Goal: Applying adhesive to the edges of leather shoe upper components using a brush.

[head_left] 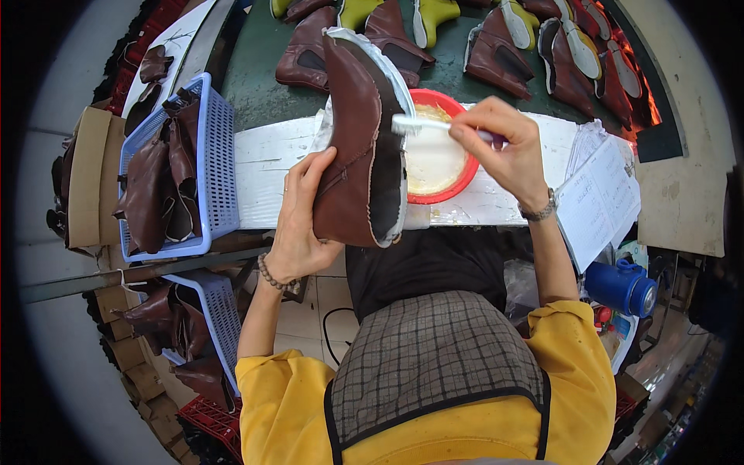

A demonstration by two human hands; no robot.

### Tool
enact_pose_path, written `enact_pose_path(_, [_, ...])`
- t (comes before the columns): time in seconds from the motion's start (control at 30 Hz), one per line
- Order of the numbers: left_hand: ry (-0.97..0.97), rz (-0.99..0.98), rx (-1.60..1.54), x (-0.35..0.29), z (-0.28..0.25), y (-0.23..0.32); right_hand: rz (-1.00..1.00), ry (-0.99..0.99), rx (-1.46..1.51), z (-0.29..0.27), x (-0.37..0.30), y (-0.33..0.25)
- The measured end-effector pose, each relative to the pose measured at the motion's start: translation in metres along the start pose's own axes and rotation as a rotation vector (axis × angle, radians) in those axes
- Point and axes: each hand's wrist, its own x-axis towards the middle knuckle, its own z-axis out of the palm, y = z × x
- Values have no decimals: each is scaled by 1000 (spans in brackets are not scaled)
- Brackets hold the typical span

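Observation:
A dark red-brown leather boot upper (347,147) with a pale lining edge is held up over the front of the bench. My left hand (304,221) grips it low on its left side, fingers wrapped round the leather. In my right hand (504,147) is a white-bristled toothbrush (438,128), its handle pinched between thumb and fingers. The bristle end points left and reaches the boot upper's right edge; whether it touches I cannot tell. Behind the brush stands a red bowl (470,172) with a whitish, glue-like paste inside, partly hidden by the boot upper.
Several brown boots (500,58) and yellow-green shoe lasts (435,19) lie across the green bench top (256,85). A blue basket (223,167) of leather pieces stands left, another basket (221,314) below. Papers (601,198) and a blue flask (620,287) are at the right.

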Motion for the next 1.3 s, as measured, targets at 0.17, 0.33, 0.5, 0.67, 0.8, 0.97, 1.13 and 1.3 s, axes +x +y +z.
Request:
enact_pose_path(0.17, [9,-7,55,11,-2,5,-230,105,-29,3,-3,8])
enact_pose_path(0.33, [206,42,-47,21,2,-2,-262,82,-72,11,-14,5])
enact_pose_path(0.5, [303,130,190,30,4,-5,-158,-63,48,13,-29,-6])
enact_pose_path(0.67, [291,59,217,25,5,-9,35,-140,123,14,-30,-14])
enact_pose_path(0.8, [265,-290,-628,-1,-11,-28,135,-17,-266,-2,-23,32])
enact_pose_path(0.97, [30,-490,-724,-55,-55,-70,-34,-151,-890,3,-13,60])
enact_pose_path(1.13, [-48,-435,-1099,-71,-55,-86,52,-158,-940,-10,-19,57])
enact_pose_path(1.3, [-81,-269,-1346,-76,-49,-104,161,4,-632,-18,-33,56])
